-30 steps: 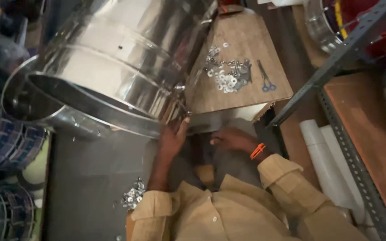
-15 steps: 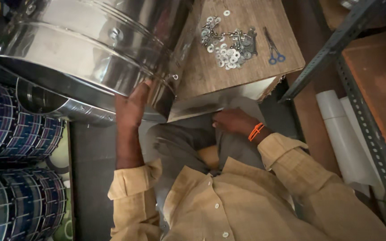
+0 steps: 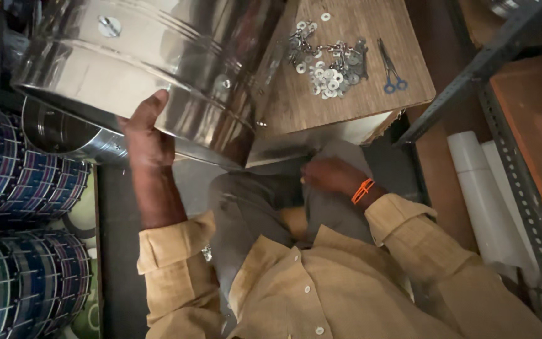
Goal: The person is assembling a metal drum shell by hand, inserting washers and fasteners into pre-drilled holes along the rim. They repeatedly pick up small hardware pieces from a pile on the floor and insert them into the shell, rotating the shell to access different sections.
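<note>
The left hand (image 3: 147, 135) lies with its grip spread flat against the lower rim of a large shiny steel drum (image 3: 152, 69), which tilts at the far left, its side against the edge of a brown wooden board surface (image 3: 371, 44). The right hand (image 3: 330, 176) rests low on the grey-trousered lap (image 3: 252, 201) just below that surface, fingers curled, though I cannot tell whether they pinch anything. On the surface lie a heap of silver washers (image 3: 327, 63) and blue-handled scissors (image 3: 391, 68) just right of them.
</note>
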